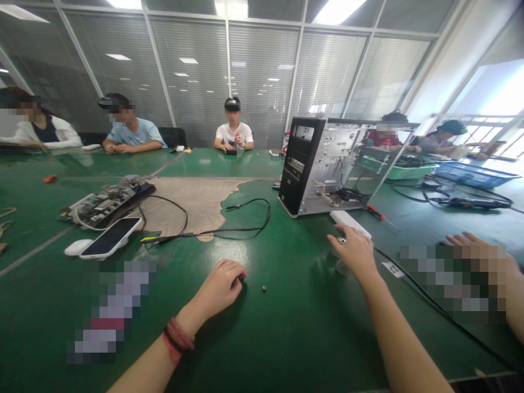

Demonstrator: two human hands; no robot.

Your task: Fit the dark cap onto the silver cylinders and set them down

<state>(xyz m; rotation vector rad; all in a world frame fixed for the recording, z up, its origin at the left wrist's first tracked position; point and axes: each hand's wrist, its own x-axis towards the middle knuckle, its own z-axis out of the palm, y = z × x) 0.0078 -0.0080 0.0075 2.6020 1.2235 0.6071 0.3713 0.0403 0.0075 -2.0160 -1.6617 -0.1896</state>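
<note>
My left hand rests on the green table with its fingers curled in, and whatever they may hold is hidden. A small dark nut-like part lies just to its right, apart from it. My right hand is round a small shiny metal piece, seen above and below the thumb. Just beyond those fingers lies a white oblong block, partly covered by the hand. Behind it stands an open black computer case with its bare metal inside showing.
To the left are a circuit board assembly, a phone and a looped black cable. A red screwdriver lies by the case. Baskets stand at the right. Another person's hand is near my right arm; people sit across the table.
</note>
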